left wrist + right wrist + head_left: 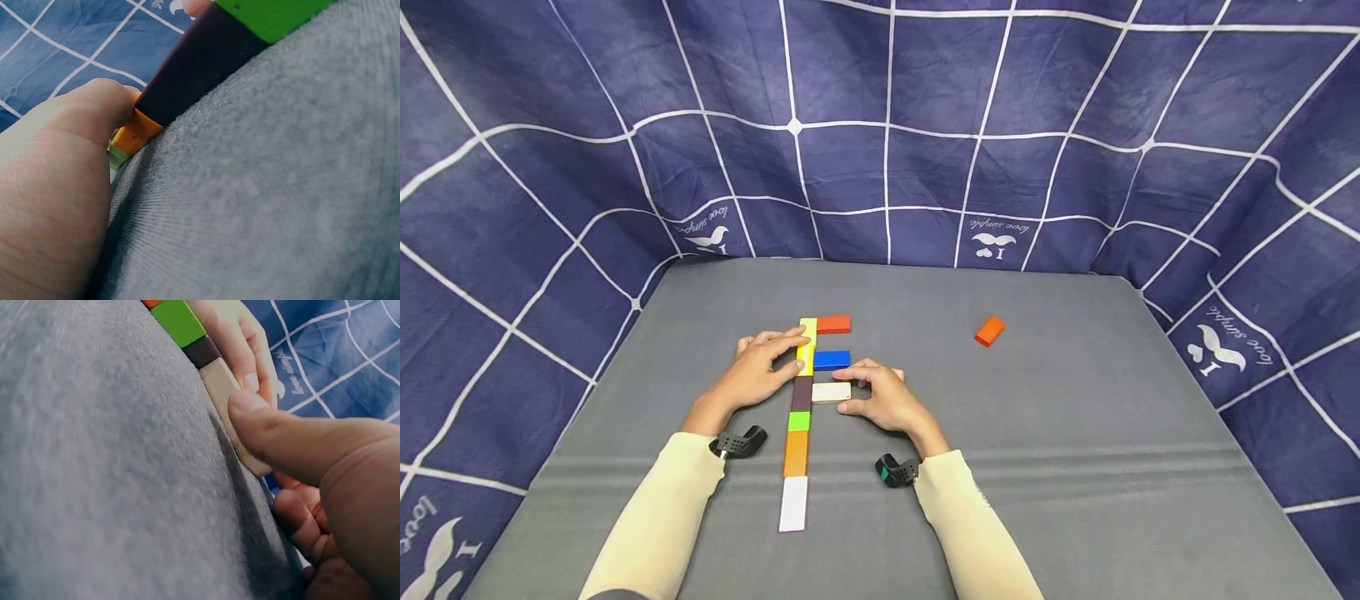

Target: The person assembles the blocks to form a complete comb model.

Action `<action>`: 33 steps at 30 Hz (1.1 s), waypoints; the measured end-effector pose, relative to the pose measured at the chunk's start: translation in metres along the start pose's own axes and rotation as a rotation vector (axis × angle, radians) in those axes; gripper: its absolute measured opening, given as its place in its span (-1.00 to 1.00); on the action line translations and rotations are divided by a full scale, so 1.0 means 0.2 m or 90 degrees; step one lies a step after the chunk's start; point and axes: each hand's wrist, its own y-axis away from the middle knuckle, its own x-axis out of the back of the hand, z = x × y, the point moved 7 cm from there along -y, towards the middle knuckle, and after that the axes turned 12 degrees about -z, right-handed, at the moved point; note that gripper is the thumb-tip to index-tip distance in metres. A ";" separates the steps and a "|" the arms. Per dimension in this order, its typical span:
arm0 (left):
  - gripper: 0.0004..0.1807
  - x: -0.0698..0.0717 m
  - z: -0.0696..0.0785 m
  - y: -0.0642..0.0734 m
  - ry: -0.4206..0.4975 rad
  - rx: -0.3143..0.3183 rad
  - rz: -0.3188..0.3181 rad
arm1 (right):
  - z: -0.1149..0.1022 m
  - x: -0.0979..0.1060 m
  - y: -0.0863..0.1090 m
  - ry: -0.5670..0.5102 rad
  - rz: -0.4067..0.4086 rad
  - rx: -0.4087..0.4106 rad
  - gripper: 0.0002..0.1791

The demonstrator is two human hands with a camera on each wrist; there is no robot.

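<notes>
A column of coloured blocks lies on the grey cloth. My left hand [756, 372] rests against its upper part, thumb and forefinger touching the yellow block [807, 357] and the pale yellow-green block [809, 327]. To the right of the dark brown block [802, 393] lies a pale wooden block [830, 393], its left end against the column. My right hand [883, 396] pinches this wooden block between thumb and forefinger. In the right wrist view the thumb [269, 428] presses on its side. The left thumb [103, 109] shows beside the column in the left wrist view.
A blue block [831, 360] and a red block [833, 323] stick out rightward from the column. Lower down it continues with green [799, 422], orange [796, 453] and white [793, 503] blocks. One orange-red block [990, 331] lies apart at the right. A blue gridded curtain [925, 167] surrounds the surface.
</notes>
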 end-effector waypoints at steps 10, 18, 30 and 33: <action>-0.48 0.01 0.00 -0.01 -0.006 -0.025 0.015 | 0.02 0.03 0.00 -0.033 0.018 0.018 -0.47; -0.47 0.00 0.00 0.00 -0.009 -0.016 0.006 | 0.04 0.03 0.01 -0.057 0.003 0.015 -0.42; -0.46 -0.01 0.00 0.00 -0.010 -0.007 0.001 | 0.04 0.06 0.04 -0.100 0.013 0.034 -0.40; -0.46 -0.01 0.00 0.00 -0.011 -0.012 0.006 | 0.04 0.12 0.06 -0.121 0.042 0.048 -0.40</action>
